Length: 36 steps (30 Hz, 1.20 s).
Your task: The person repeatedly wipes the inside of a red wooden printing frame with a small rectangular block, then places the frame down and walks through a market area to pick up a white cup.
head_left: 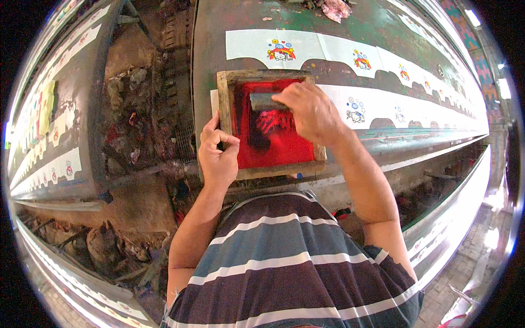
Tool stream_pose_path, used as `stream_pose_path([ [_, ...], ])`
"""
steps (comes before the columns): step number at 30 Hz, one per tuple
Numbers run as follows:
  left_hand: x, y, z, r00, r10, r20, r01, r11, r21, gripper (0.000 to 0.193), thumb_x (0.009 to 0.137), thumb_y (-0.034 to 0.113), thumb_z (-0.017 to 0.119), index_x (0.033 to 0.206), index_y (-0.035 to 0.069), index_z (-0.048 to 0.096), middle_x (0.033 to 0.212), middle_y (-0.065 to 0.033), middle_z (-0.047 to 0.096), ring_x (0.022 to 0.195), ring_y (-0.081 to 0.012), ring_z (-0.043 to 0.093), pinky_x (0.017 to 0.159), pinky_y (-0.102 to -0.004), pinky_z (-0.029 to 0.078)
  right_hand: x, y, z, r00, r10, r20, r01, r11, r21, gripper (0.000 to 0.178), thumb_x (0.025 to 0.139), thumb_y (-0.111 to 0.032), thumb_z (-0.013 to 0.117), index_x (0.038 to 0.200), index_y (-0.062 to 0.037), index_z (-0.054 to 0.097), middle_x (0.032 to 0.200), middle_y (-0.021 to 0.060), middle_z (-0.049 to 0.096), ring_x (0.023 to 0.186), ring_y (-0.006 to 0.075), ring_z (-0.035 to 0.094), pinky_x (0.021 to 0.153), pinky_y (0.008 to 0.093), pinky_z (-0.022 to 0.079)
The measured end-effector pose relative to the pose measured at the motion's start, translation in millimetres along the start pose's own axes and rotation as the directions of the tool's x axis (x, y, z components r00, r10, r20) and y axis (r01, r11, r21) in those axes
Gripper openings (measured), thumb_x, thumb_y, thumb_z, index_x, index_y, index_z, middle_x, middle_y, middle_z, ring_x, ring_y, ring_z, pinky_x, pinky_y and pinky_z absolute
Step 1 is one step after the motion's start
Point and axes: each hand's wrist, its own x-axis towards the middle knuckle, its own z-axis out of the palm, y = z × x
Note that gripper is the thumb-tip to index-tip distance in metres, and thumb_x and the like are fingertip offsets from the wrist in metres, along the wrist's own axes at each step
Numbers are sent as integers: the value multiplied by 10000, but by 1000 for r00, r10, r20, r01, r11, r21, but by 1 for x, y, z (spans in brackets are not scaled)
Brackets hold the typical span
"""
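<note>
A screen-printing frame [222, 93] with worn wooden sides lies on the long table, its mesh covered in glossy red ink [279, 156]. My left hand [219, 156] is closed around the frame's left side, near its lower corner. Inside the frame, my right hand [311, 112] grips a grey squeegee [264, 101] by its right part. The squeegee lies crosswise in the upper half of the mesh, with wet red ink just below it. Under the frame runs a strip of white cut fabric [377, 106], which shows outlined cartoon prints to the right of the frame.
Beyond the frame, another white fabric strip [246, 45] carries full-colour cartoon prints. A crumpled pink cloth [336, 10] sits at the table's far side. To the left, past a littered gap [131, 120], stands another table [87, 117] with printed pieces. More tables run behind me.
</note>
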Motion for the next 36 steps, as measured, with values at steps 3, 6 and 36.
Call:
stream_pose_path([
  [3,-1,1,-1,1000,-3,7,3,1000,28,204,797,-129,784,865,61,748,1658,-281,622,1530,-389,607,1262,-453,439,-30,-35,-4,997,42,60,-44,999,29,457,860,17,690,1298,-54,801,1246,148,751,1158,386,719,1056,511,577],
  [6,0,2,0,1000,10,2,-10,998,56,205,806,-129,784,883,60,762,1655,-283,623,1526,-396,609,1262,-449,440,-54,-65,-11,993,50,106,-55,998,41,488,830,-34,732,1311,-61,807,1260,131,751,1168,356,717,1051,489,575],
  [36,-38,83,228,988,153,-20,-155,979,-130,227,834,-166,719,886,54,722,1694,-309,550,1578,-396,556,1286,-471,426,-309,86,-85,713,657,-245,-383,658,649,385,898,16,828,1279,-29,794,1291,191,788,1272,377,732,1115,493,565],
])
